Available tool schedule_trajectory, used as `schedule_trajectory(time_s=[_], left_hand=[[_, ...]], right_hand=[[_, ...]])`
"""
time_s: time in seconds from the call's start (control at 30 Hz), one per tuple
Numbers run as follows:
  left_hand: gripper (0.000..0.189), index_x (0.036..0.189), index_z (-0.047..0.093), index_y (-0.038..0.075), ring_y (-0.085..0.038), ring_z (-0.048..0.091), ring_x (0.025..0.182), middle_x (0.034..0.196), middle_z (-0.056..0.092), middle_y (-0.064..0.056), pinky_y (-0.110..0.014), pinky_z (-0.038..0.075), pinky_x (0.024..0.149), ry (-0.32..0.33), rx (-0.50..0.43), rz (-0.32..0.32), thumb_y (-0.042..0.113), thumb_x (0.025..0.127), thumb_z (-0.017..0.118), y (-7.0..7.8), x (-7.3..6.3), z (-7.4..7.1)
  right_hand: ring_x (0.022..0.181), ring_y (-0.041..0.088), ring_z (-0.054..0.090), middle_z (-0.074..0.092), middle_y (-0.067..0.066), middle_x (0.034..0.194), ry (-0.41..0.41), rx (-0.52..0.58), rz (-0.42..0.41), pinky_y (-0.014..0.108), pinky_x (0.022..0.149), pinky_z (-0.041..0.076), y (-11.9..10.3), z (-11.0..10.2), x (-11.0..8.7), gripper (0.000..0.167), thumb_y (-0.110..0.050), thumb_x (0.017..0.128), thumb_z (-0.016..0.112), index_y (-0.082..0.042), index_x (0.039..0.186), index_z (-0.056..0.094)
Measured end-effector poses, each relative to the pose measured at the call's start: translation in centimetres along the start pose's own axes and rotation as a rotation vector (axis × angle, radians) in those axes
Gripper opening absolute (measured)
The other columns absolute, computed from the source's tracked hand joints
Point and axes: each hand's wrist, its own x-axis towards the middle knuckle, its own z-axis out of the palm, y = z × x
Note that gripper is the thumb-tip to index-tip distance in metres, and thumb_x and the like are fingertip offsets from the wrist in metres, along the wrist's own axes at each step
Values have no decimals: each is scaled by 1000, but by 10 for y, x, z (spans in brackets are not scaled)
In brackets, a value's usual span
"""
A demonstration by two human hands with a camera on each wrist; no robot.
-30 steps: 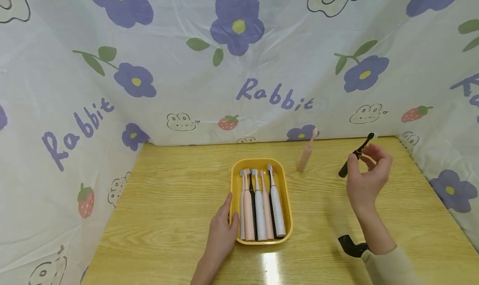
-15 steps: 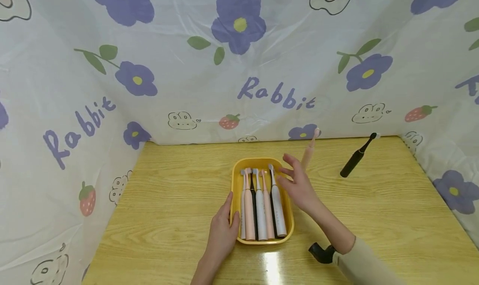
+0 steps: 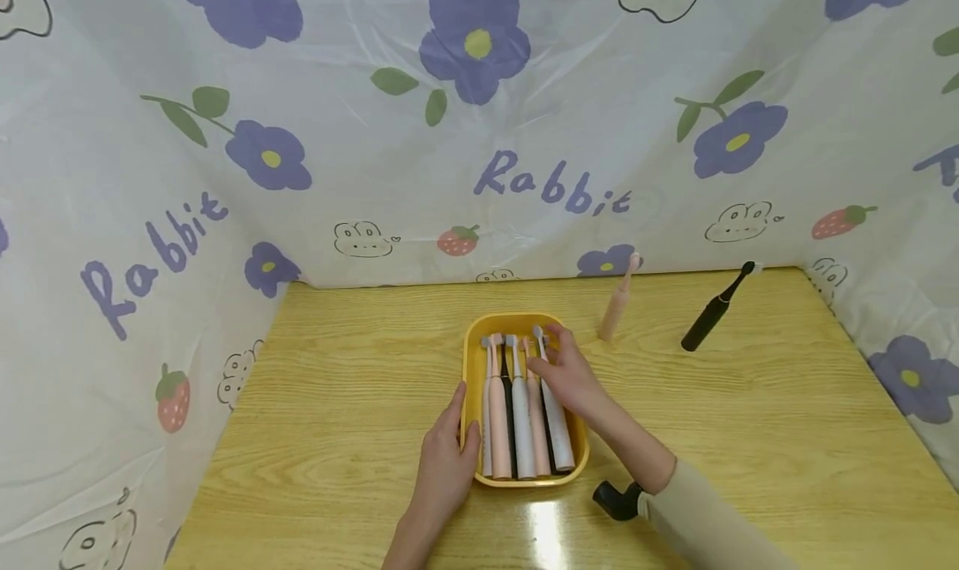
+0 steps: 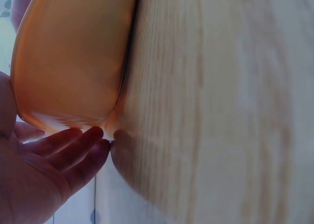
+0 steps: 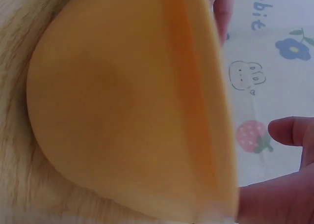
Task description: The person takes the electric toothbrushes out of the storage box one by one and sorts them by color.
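Observation:
A yellow tray (image 3: 532, 484) on the wooden table holds several electric toothbrushes lying side by side, pink, white and black. At its left side my left hand (image 3: 447, 462) holds the wall, thumb over the rim; in the left wrist view the fingers (image 4: 78, 153) touch the outer wall. My right hand (image 3: 569, 379) reaches over the right rim, fingers spread around the neck of the rightmost white toothbrush (image 3: 556, 428), which still lies in the tray. In the right wrist view the thumb (image 5: 289, 130) stands apart, and the other fingers are partly hidden by the tray wall.
Behind and right of the tray a pink electric toothbrush (image 3: 614, 312) stands upright on the table (image 3: 360, 370). Farther right stands a black one (image 3: 706, 324). A flower-printed cloth (image 3: 375, 171) hangs along the back and sides. A black wrist device (image 3: 618, 501) sticks out by the right sleeve.
My right hand has let go of the standing black toothbrush and moved left, past the pink one, to over the tray. The left hand has stayed on the tray.

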Motion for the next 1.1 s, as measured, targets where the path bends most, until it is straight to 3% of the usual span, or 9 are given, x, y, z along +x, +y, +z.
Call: schedule_trajectory(time_s=[0.33, 0.57, 0.77, 0.97, 1.1], left_hand=[[60, 157, 38, 1, -37, 44, 139, 153, 45, -22, -53, 43, 107, 15, 6, 8, 6, 102, 59, 0, 0, -1], [60, 157, 38, 2, -36, 45, 138, 153, 45, -22, -53, 43, 106, 15, 10, 11, 7, 102, 60, -1, 0, 0], [60, 157, 38, 2, -36, 45, 138, 153, 46, -22, -52, 42, 107, 14, 13, 9, 7, 102, 60, -1, 1, 0], [60, 157, 38, 1, -37, 46, 138, 153, 46, -23, -52, 43, 107, 16, 11, 13, 6, 101, 60, 0, 0, 0], [60, 157, 38, 1, -37, 45, 138, 153, 46, -23, -52, 42, 108, 16, 12, 16, 6, 102, 60, 0, 0, -1]], right_hand=[[141, 45, 35, 19, 30, 162, 44, 60, 55, 59, 109, 36, 7, 15, 18, 71, -13, 99, 59, 4, 157, 21], [143, 45, 34, 29, 32, 158, 28, 58, 89, 59, 111, 35, 8, 20, 27, 70, -13, 100, 59, 6, 156, 21], [138, 44, 42, 43, 32, 149, 19, 74, 110, 59, 110, 36, 7, 20, 29, 68, -14, 100, 60, 3, 155, 24], [134, 44, 46, 46, 34, 144, 19, 119, 125, 58, 111, 35, 5, 19, 29, 67, -13, 99, 59, 6, 154, 26], [125, 41, 51, 48, 33, 139, 20, 154, 132, 53, 105, 40, 3, 18, 28, 66, -12, 98, 60, 7, 153, 27]])
